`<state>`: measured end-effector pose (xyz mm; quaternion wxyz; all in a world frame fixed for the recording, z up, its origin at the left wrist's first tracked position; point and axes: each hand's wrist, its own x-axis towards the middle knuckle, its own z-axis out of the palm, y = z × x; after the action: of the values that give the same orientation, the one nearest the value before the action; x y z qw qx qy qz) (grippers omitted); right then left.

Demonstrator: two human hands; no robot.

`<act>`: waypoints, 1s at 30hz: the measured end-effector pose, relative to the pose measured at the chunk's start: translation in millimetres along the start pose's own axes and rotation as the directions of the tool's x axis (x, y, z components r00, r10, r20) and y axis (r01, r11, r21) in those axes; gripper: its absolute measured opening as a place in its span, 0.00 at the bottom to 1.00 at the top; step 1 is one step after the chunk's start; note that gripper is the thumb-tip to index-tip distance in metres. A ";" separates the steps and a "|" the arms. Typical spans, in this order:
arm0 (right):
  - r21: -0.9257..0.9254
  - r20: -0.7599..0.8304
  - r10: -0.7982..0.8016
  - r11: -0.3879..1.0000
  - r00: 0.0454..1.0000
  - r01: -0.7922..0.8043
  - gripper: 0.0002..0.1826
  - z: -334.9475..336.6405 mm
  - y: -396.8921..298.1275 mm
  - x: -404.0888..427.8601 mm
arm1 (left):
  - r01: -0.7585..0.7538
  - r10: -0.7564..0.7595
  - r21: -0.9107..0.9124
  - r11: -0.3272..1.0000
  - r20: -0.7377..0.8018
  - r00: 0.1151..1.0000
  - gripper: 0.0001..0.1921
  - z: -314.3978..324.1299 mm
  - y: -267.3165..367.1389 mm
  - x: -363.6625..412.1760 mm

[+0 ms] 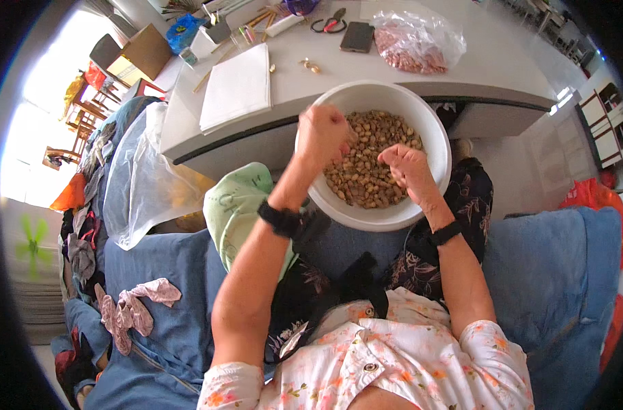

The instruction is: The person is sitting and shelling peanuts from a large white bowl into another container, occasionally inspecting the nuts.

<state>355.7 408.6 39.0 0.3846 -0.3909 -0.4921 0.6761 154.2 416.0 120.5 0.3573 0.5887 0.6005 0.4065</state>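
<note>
A white plastic tub (438, 154) stands before me against the desk's front edge, between my legs. Unshelled peanuts (373, 174) cover its bottom. Over the tub's left side is my left hand (323, 134), fingers curled in and slightly blurred. My right hand (408, 170) hovers above the peanuts on the right, thumb and fingers bent together. Whether either hand pinches a peanut is hidden by the fingers. On the desk beyond lies a clear plastic bag of shelled reddish peanuts (411, 48). A few shell pieces (310, 66) lie on the desktop.
The desk (311, 89) holds a stack of white paper (237, 84), a dark phone (357, 37) and red-and-black scissors (330, 24). A green cloth (234, 210) drapes my left knee. Blue-covered seating (542, 277) surrounds me, with pink patterned cloth (137, 307) at left.
</note>
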 end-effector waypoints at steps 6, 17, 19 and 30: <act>0.153 -0.111 -0.039 0.987 0.993 0.055 0.12 -6.5 10.0 4.9 | -0.156 0.135 -0.096 0.983 -0.195 0.972 0.08 -43.7 -27.2 97.5; 0.156 -0.120 -0.030 0.987 0.992 0.049 0.13 -19.4 14.7 5.2 | -0.094 0.071 0.112 0.989 0.189 0.979 0.09 -4.2 -48.6 43.1; 0.151 -0.117 -0.026 0.988 0.993 0.044 0.13 -12.9 11.1 7.1 | -0.259 0.123 0.308 0.915 0.398 0.909 0.08 11.3 -56.3 22.5; 0.248 -0.153 0.032 0.969 0.988 0.007 0.12 -17.5 12.7 8.4 | -0.674 0.093 0.329 0.661 0.856 0.509 0.08 85.4 -80.0 -35.5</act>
<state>366.5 419.8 21.8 0.4634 -0.3945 -0.3700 0.7020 200.3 388.2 10.7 0.2525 0.9116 0.3212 -0.0453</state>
